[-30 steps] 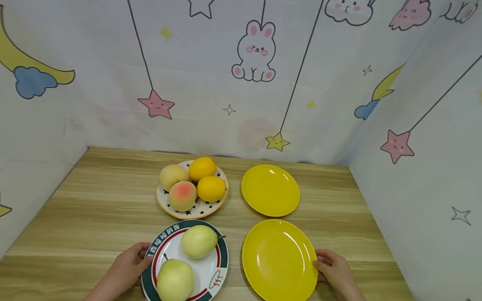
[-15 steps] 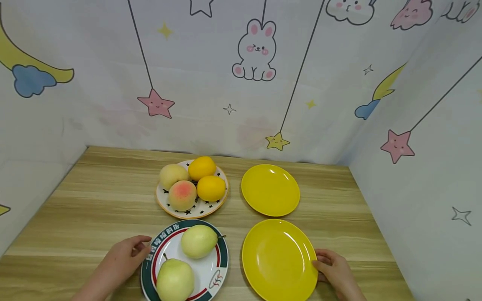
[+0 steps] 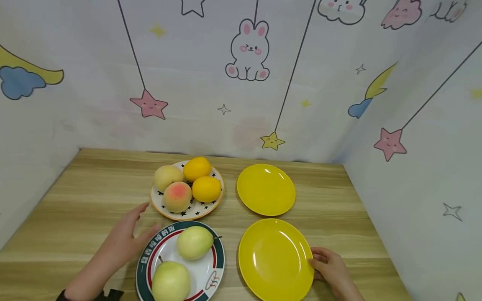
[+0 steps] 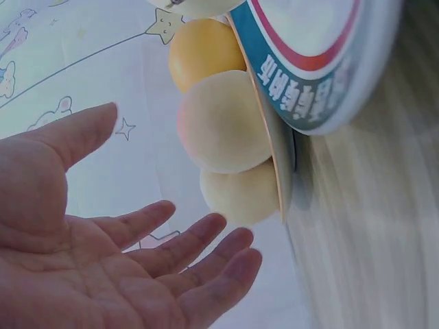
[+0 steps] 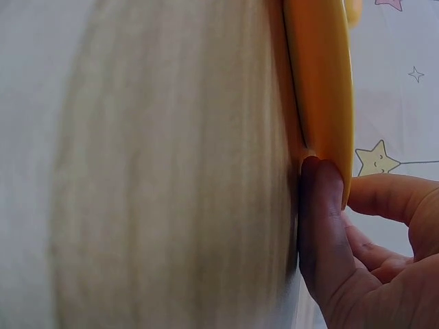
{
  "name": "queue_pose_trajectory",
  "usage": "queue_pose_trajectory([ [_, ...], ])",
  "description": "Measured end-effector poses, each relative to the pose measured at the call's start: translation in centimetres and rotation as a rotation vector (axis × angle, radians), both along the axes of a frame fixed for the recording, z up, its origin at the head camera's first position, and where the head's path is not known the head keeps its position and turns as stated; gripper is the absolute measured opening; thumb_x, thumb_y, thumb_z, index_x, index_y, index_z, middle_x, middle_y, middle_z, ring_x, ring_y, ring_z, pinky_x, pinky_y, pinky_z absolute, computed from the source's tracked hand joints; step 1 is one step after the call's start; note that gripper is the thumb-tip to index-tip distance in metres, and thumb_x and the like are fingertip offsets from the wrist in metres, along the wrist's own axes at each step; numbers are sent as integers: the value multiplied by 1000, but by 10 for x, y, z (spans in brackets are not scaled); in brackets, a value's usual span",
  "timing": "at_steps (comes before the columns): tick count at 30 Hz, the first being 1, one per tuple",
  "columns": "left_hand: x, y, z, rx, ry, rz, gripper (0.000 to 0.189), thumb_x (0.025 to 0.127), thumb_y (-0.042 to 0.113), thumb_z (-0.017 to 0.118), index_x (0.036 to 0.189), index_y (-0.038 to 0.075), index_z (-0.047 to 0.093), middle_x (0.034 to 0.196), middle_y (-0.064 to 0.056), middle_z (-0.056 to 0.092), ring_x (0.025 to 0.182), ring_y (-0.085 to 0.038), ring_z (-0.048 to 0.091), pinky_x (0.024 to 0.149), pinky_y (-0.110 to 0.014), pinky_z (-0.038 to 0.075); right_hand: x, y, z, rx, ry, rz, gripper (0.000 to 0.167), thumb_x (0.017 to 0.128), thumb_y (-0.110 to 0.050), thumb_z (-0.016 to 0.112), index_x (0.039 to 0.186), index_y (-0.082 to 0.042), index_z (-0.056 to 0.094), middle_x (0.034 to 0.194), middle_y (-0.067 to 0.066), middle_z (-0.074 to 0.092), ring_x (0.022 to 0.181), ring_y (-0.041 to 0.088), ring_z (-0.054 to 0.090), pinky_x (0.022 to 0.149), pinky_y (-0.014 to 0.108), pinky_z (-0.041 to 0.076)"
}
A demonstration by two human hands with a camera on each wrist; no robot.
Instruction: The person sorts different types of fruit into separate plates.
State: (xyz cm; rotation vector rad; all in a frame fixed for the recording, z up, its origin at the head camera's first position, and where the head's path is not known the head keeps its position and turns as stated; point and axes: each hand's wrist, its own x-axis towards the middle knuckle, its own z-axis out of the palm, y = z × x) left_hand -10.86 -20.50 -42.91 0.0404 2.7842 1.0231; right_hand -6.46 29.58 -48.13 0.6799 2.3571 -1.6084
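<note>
My left hand (image 3: pixel 126 240) hovers over the left rim of the white plate (image 3: pixel 202 271) with a green and red border, fingers spread and holding nothing. Two pale green pears (image 3: pixel 171 281) lie on that plate. In the left wrist view the palm and loose fingers of the left hand (image 4: pixel 137 240) point toward a peach (image 4: pixel 223 122). With thumb above and fingers below, my right hand (image 3: pixel 330 267) pinches the right rim of the nearer yellow plate (image 3: pixel 275 259). The right wrist view shows the right hand (image 5: pixel 370 253) at that rim, the plate (image 5: pixel 322 75) edge-on.
A star-patterned plate (image 3: pixel 203 211) behind the pears bears peaches (image 3: pixel 178 196) and two lemons (image 3: pixel 206 189). Another yellow plate (image 3: pixel 266 189) lies at the back right. The wooden table (image 3: pixel 94 188) ends at cloth walls (image 3: pixel 188 125) with cartoon prints.
My left hand has let go of the pear plate's rim and moved forward, toward the peach plate, its fingers opening. The right hand keeps its pinch on the yellow plate. The head view has shifted slightly.
</note>
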Motion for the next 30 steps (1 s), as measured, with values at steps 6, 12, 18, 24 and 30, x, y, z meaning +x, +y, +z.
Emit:
queue_pose_trajectory([
  [6,-11,12,4,-43,90,3,128,82,55,83,166,6,0,168,-33,-17,150,-65,-3,108,-86,17,-1,-1,1,-19,7,9,37,93,8,64,129,16,59,103,13,69,81,18,69,66,34,63],
  [12,-27,20,5,-144,246,9,147,66,66,88,167,17,-7,167,-20,-32,150,-61,-23,105,-91,2,-2,0,1,-34,5,17,38,93,7,64,129,16,58,104,13,69,83,18,70,68,33,64],
  [18,-42,25,3,-184,326,-46,133,67,73,82,168,28,7,170,-14,-29,150,-59,-27,105,-91,-5,-2,0,1,-54,7,36,40,94,6,64,131,18,55,104,12,69,83,17,69,68,34,64],
  [24,-56,36,0,-181,321,-76,130,66,73,82,167,29,13,171,-15,-26,150,-61,-25,104,-92,-5,-2,1,1,-51,4,36,40,93,6,64,131,18,55,102,10,68,81,16,69,67,33,64],
  [30,-66,45,-3,-179,296,-99,124,66,68,86,165,25,25,173,-21,-11,152,-63,-13,103,-93,7,-2,2,0,-57,4,27,39,93,7,64,130,18,56,102,11,68,79,17,70,66,34,64],
])
